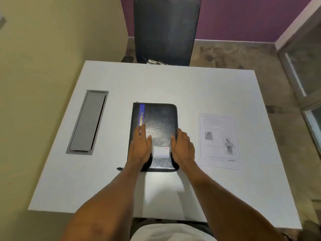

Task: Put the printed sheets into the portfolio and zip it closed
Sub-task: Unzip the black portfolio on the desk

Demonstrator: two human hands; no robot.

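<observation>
Head view: white desk [173,84], square-cornered, with a grey recessed cable hatch [87,121] set in its left side. Black portfolio [159,122] lies flat at desk centre, cover closed, blue strip with gold lettering along its left edge, white label card [161,151] near the near end. A small dark tab [119,169] sticks out at its near-left corner; can't tell if it's the zip pull.

Left grip [141,147] rests flat on the cover, fingers straight, gripping nothing. Right grip [182,148] lies along the portfolio's right edge, thumb on the cover, fingers extended, nothing held.

Printed sheets [219,140] lie flat on the desk right of the portfolio, apart from it.

Room: dark chair [165,30] at the far side, purple wall [243,16] behind, yellowish wall [52,40] left, mottled floor [234,56], glazed white frame [304,66] right.
</observation>
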